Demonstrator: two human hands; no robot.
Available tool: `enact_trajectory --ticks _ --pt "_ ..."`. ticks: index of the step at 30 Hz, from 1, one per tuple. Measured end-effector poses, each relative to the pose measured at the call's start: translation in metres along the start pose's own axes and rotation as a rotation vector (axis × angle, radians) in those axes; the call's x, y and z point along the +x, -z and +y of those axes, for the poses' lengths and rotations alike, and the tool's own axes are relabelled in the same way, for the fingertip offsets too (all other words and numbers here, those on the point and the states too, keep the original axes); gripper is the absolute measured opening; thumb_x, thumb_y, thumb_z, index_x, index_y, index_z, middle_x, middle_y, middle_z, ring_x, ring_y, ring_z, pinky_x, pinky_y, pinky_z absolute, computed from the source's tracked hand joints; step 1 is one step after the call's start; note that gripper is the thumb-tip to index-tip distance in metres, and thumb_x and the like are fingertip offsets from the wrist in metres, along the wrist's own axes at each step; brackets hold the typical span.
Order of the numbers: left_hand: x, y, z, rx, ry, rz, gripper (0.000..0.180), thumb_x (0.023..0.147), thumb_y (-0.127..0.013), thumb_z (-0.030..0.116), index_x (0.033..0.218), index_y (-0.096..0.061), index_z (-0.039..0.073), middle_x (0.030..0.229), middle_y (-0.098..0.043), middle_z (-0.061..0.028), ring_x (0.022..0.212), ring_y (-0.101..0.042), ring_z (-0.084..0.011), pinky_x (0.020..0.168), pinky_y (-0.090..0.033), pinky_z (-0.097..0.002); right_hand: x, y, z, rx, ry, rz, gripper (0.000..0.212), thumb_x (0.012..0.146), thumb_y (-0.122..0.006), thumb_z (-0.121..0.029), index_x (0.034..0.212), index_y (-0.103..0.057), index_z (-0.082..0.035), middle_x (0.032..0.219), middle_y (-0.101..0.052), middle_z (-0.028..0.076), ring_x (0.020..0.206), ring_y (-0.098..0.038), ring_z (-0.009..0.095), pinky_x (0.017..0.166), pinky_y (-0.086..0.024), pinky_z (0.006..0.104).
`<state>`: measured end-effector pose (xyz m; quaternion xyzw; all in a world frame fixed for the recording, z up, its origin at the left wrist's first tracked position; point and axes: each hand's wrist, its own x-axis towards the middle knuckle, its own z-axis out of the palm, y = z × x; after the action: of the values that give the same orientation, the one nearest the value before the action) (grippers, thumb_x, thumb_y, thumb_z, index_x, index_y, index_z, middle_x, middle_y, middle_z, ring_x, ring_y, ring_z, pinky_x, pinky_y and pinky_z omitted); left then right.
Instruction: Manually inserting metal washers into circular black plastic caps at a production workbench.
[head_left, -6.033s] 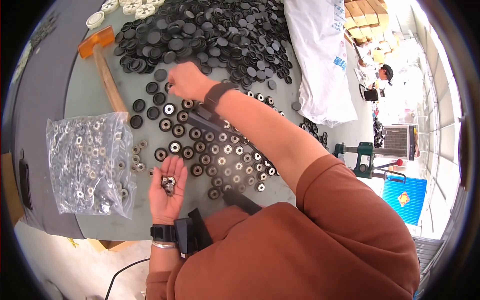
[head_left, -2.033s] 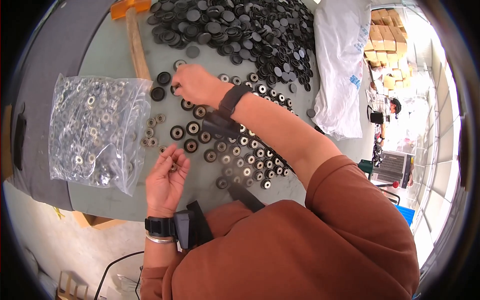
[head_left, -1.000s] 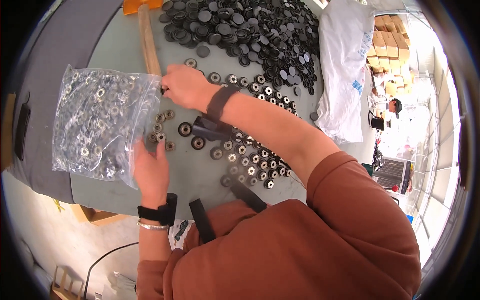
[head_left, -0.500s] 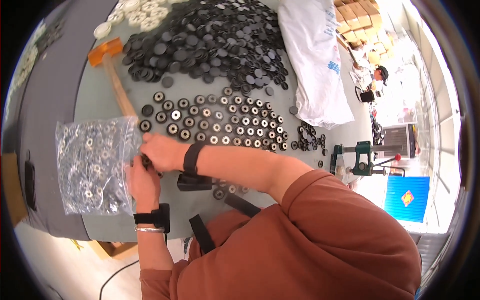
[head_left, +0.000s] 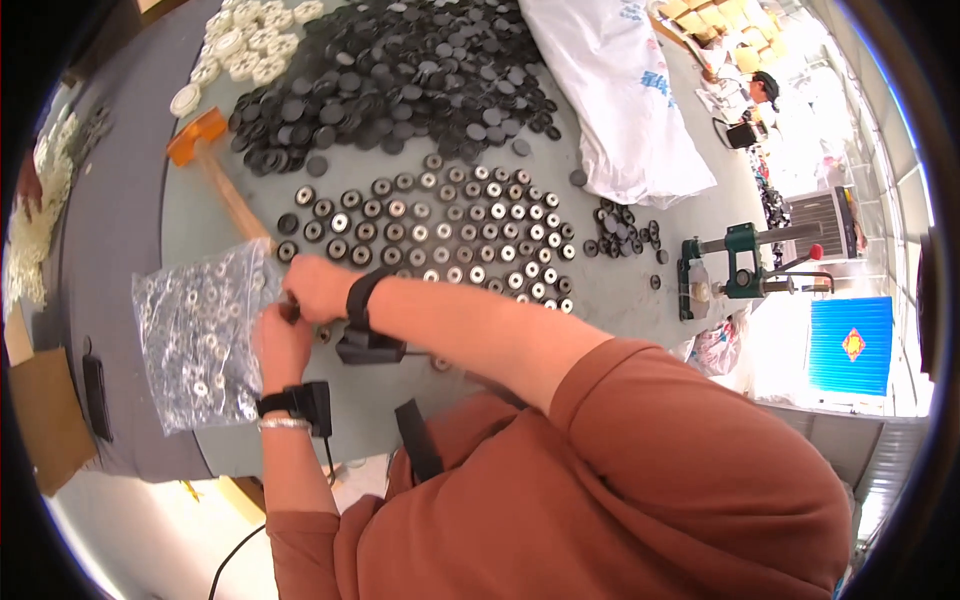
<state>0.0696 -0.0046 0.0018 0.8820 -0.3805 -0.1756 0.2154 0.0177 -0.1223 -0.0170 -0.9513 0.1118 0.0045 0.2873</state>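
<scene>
My left hand (head_left: pixel 282 350) and my right hand (head_left: pixel 325 290) meet beside a clear plastic bag (head_left: pixel 200 340) of small metal rings. Between the fingertips of both closed hands shows a bit of a small dark part (head_left: pixel 290 308), mostly hidden; it looks like one of the black rollers. Beyond and right of my hands, black rollers with metal centres (head_left: pixel 397 208) stand in loose rows on the grey-green table (head_left: pixel 600 290). A mallet with an orange head (head_left: pixel 197 137) and wooden handle lies behind the bag.
Black discs (head_left: pixel 400 90) form a large heap at the back, beside white plastic wheels (head_left: pixel 245 45). A white sack (head_left: pixel 625 110) and a small roller pile (head_left: pixel 618 232) lie to the right. A green hand press (head_left: pixel 742 260) stands at the right edge. Another person's hand (head_left: pixel 28 190) shows far left.
The view has shifted, so table things sit at slightly different places. My hands stay together by the bag, and less of the dark part shows between them.
</scene>
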Motion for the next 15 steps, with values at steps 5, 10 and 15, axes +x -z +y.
enact_trajectory --ticks 5,10,15 --pt "0.0 0.002 -0.003 -0.105 0.171 -0.057 0.02 0.065 -0.064 0.014 0.078 -0.063 -0.001 0.07 -0.063 -0.0142 0.069 -0.061 -0.0276 0.065 -0.047 -0.0338 -0.013 0.012 0.0 0.166 -0.057 -0.021 0.016 0.059 -0.061 -0.01 0.074 -0.064 -0.005 0.076 -0.062 0.014 0.074 -0.059 0.03 0.067 -0.047 0.037" --pt "-0.008 -0.002 -0.006 -0.064 -0.024 0.082 0.019 0.066 -0.061 0.016 0.074 -0.063 -0.002 0.067 -0.062 -0.0141 0.064 -0.061 -0.0278 0.062 -0.047 -0.0339 -0.017 0.007 -0.018 0.046 0.075 -0.049 0.016 0.063 -0.059 -0.007 0.078 -0.063 -0.003 0.086 -0.058 0.018 0.082 -0.056 0.033 0.071 -0.046 0.0379" --pt "-0.026 0.007 -0.003 -0.246 0.301 0.027 0.022 0.069 -0.056 0.016 0.075 -0.061 -0.005 0.064 -0.061 -0.0143 0.062 -0.061 -0.0219 0.061 -0.047 -0.0314 -0.012 -0.009 -0.014 -0.006 0.052 -0.051 0.018 0.061 -0.061 -0.01 0.078 -0.061 -0.003 0.085 -0.055 0.017 0.081 -0.055 0.033 0.072 -0.045 0.0375"
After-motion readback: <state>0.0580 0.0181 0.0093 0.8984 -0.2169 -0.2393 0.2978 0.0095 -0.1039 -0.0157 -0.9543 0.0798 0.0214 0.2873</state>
